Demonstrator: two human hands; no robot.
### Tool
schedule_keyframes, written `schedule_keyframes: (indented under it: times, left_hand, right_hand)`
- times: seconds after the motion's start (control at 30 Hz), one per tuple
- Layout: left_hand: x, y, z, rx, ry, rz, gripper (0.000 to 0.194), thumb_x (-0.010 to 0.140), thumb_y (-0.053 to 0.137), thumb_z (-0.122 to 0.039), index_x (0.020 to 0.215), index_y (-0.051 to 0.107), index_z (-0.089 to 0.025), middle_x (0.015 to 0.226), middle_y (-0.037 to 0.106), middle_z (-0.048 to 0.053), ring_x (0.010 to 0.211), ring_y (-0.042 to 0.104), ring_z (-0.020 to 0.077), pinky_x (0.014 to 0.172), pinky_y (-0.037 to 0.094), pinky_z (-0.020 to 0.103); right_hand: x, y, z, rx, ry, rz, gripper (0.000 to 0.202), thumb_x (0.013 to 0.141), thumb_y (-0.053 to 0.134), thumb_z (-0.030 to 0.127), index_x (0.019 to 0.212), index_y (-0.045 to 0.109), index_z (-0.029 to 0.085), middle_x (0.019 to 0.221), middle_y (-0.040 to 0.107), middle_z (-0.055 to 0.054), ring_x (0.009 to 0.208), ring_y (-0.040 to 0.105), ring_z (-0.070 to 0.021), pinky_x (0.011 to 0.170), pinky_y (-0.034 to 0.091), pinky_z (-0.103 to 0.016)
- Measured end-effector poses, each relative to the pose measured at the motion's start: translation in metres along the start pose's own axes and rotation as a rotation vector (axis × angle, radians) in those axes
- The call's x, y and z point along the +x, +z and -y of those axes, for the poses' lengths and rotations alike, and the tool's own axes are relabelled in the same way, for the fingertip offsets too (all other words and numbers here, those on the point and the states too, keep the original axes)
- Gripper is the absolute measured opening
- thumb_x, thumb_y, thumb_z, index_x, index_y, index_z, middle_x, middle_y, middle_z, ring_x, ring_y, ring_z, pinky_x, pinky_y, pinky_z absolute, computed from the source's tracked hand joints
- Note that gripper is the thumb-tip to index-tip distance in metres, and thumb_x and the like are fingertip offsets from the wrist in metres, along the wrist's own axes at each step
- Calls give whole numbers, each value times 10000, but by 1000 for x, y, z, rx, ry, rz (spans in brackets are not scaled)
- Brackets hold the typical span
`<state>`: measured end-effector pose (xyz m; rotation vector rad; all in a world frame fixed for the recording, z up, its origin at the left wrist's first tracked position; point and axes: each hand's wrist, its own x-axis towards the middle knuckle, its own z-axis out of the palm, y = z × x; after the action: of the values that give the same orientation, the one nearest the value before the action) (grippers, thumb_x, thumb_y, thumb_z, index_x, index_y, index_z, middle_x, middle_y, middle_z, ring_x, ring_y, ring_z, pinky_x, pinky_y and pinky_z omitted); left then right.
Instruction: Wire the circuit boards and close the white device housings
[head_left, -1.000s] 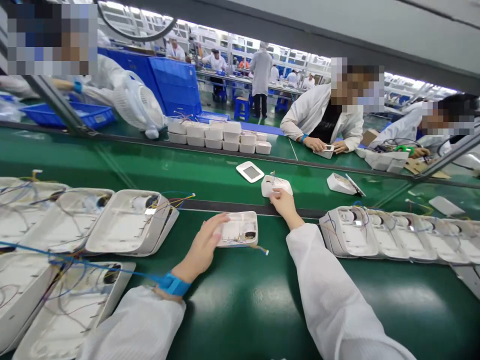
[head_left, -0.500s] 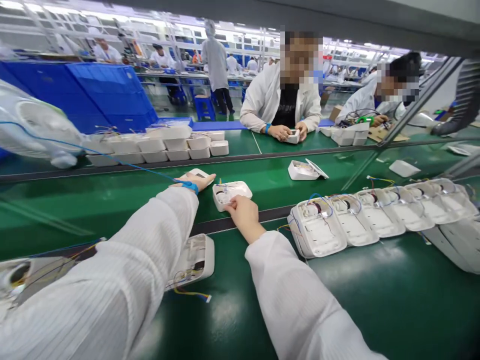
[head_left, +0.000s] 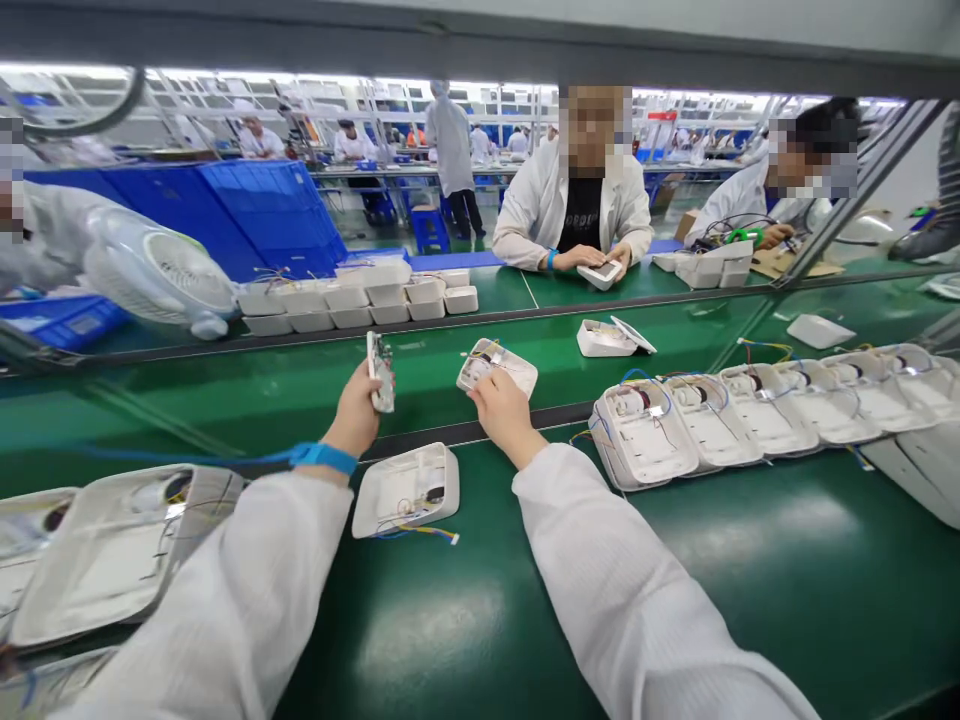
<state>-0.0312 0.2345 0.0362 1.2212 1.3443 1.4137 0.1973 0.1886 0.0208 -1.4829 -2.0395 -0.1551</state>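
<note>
My left hand [head_left: 355, 410], with a blue band at the wrist, grips a white cover [head_left: 381, 374] stood on edge; small electronic parts show on its right-facing side. To its right, my right hand [head_left: 504, 408] is closed on the near left rim of an open white housing [head_left: 519, 371] with wires and a motor-like part inside. That housing sits tilted on the green belt [head_left: 427, 350]. Nearer me, between my forearms, another open white housing [head_left: 409, 485] lies on the bench, its wire lead and connector [head_left: 439, 532] trailing to the right.
A row of open wired housings [head_left: 649, 450] lines the right side; more housings [head_left: 112, 560] lie at left. A housing with a loose lid [head_left: 606, 338] rests on the belt. Stacked white cases [head_left: 352, 300] stand across it, near a fan [head_left: 169, 270]. A co-worker [head_left: 592, 215] handles a case opposite.
My left hand has lifted the cover off the belt and turned it upright. My right hand still holds the open housing, which has turned somewhat. The camera view has shifted.
</note>
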Motion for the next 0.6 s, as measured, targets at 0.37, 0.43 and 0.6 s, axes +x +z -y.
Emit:
schedule_keyframes:
  times: [0.37,0.43,0.6]
  left_hand:
    - [-103,-22,-2,-778,-244,188,533,705,585,-465,1100,638,-111,1025,722,147,881,694,306,797,550,428]
    - [-113,-16,-1,-802,-291,275,556,705,603,-457,1118,641,-87,1065,716,159,853,695,290,817,538,415]
    - [-159,1,-1,-861,-328,482,617,655,662,-402,1177,634,-75,1212,669,168,915,685,274,869,517,387]
  right_hand:
    - [-114,-56,20,-345,80,26,156,933,554,241,814,625,168,870,606,-68,701,563,-159,533,342,-266]
    - [-119,-66,14,-366,116,27,196,944,527,261,816,633,156,878,610,-86,660,558,-158,514,324,-273]
    - [-147,-92,16,217,134,97,336,998,405,411,973,652,185,744,636,-54,641,603,-174,598,441,-284]
